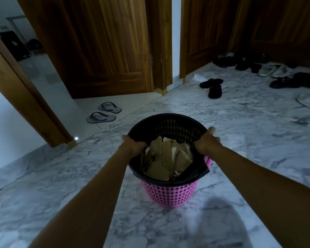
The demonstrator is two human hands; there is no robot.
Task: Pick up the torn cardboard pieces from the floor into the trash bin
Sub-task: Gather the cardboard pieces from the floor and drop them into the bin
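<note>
Gripping the trash bin (pixel 170 194) by its rim on both sides, with the left hand (pixel 132 144) curled tight over the near-left edge and the right hand (pixel 207 140) curled over the right edge, both on the black liner (pixel 186 176). Piled inside, torn cardboard pieces (pixel 166 158). Upright over the marble floor (pixel 249 122), resting or lifted, can't tell.

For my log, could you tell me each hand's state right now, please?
Left hand: grips the trash bin rim.
Right hand: grips the opposite rim.
</note>
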